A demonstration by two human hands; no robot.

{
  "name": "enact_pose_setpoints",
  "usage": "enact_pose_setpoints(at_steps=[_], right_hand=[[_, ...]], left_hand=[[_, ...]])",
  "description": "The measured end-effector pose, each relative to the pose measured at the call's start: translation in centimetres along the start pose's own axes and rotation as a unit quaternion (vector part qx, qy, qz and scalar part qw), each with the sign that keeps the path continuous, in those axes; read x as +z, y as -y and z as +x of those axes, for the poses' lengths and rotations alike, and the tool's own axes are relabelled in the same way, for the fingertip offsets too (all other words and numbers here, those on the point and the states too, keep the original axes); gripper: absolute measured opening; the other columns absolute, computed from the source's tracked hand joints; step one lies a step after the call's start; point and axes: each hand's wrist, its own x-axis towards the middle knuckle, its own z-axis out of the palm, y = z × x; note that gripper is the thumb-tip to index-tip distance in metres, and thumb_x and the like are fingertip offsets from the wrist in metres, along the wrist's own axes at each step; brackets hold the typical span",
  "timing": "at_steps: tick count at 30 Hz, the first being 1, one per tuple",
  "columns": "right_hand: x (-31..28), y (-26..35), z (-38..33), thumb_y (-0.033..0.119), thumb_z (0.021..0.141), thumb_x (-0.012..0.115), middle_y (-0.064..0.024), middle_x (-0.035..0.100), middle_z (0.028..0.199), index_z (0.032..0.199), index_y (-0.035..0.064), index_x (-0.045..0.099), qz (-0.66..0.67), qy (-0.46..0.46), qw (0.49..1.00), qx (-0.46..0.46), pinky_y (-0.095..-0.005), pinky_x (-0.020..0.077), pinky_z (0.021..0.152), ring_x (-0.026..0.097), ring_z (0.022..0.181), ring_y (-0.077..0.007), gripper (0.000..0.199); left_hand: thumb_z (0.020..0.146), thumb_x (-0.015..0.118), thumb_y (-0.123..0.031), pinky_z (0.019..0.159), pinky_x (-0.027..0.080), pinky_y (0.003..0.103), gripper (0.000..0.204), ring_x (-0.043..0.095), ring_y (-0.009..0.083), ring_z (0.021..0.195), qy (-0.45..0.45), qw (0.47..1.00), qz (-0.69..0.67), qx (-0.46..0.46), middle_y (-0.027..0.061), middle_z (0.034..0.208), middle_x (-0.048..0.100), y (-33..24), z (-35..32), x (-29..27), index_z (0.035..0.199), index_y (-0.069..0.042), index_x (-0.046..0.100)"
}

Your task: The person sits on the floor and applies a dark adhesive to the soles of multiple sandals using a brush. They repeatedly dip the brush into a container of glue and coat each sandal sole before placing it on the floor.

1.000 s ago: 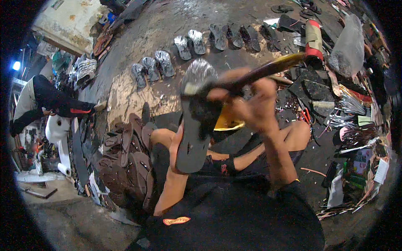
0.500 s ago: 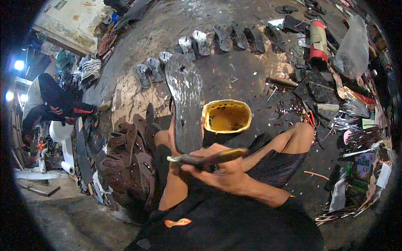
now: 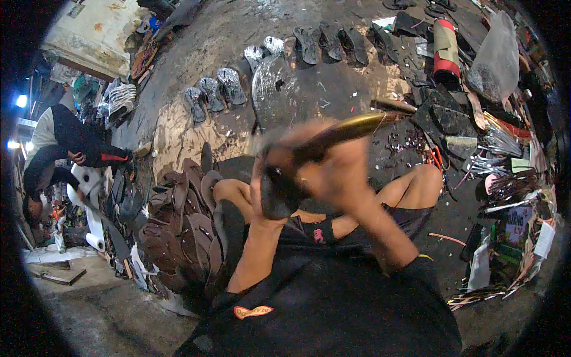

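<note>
My left hand (image 3: pixel 257 199) grips a dark sandal sole (image 3: pixel 276 92) from below near its lower end. The sole points away from me, and its upper part has a wet-looking shine. Over its lower half is my right hand (image 3: pixel 342 163), blurred by motion and closed round a brush-like tool (image 3: pixel 372 124) with a glossy yellow-brown handle end. The handle end points right, and the working end over the sole is too smeared to make out. My right hand and the tool hide the middle of the floor in front of me.
Shiny soles (image 3: pixel 229 86) and dark soles (image 3: pixel 330 41) stand in a curved row ahead. Brown sandals (image 3: pixel 184 232) are piled at my left knee. A red-and-tan roll (image 3: pixel 446 53), plastic bag (image 3: pixel 496 59) and scraps lie right. Another person (image 3: pixel 71 137) sits far left.
My right hand and the tool have moved up and forward over the sole. The sole has shifted slightly forward. The yellow tub on the floor is now covered from view.
</note>
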Motion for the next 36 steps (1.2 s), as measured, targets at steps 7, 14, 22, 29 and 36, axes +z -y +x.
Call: enact_pose_setpoints(at_steps=[7,14,22,29,36], right_hand=[[1.2,1.4,-3.9,0.028,0.086,0.089,-0.0118,0.079,0.088,0.096,0.009,0.081,-0.085,-0.017,0.989,0.12,-0.0397,0.0593,0.068,0.077,0.075,-0.0279,0.023],[1.6,0.4,0.0,0.019,0.083,0.093,-0.0126,0.076,0.078,0.094,0.004,0.08,-0.081,-0.016,0.996,-0.027,-0.0344,0.0567,0.063,0.073,0.066,-0.0224,0.023],[-0.3,0.0,-3.9,0.003,0.088,0.08,-0.0067,0.079,0.092,0.095,0.0,0.079,-0.207,0.071,0.975,-0.031,-0.0321,0.0597,0.073,0.074,0.077,-0.0207,0.008],[-2.4,-1.4,0.1,0.015,0.087,0.089,-0.0113,0.081,0.097,0.103,-0.0036,0.078,-0.139,-0.047,0.986,0.075,-0.0327,0.0608,0.079,0.078,0.087,-0.0154,0.027],[-2.4,-1.1,7.4,0.032,0.082,0.093,-0.0076,0.075,0.077,0.086,-0.0002,0.075,-0.159,-0.126,0.968,0.15,-0.0341,0.0567,0.068,0.071,0.07,-0.015,0.037]], left_hand=[[0.108,0.055,-0.038,0.102,0.06,0.041,0.051,0.072,0.0248,0.118,0.018,0.999,-0.022,-0.02,0.0118,0.13,0.072,0.1,0.3,-0.6,0.149,-0.009,0.057],[0.105,0.056,-0.037,0.102,0.06,0.041,0.054,0.072,0.026,0.117,0.015,0.999,-0.027,-0.011,0.0129,0.132,0.071,0.8,0.5,-0.5,0.15,-0.008,0.057],[0.101,0.058,-0.035,0.103,0.06,0.042,0.057,0.072,0.0274,0.117,0.009,1.0,-0.015,0.006,0.0143,0.133,0.071,-0.2,1.2,-0.7,0.151,-0.007,0.056],[0.098,0.059,-0.034,0.103,0.06,0.042,0.06,0.072,0.0286,0.116,0.033,0.995,-0.069,-0.061,0.0155,0.135,0.07,0.5,0.6,-1.7,0.151,-0.006,0.055],[0.095,0.055,-0.029,0.114,0.052,0.049,0.067,0.065,0.0337,0.13,0.025,0.983,-0.098,-0.155,0.0178,0.148,0.063,2.3,-1.0,-2.9,0.157,-0.003,0.048]])
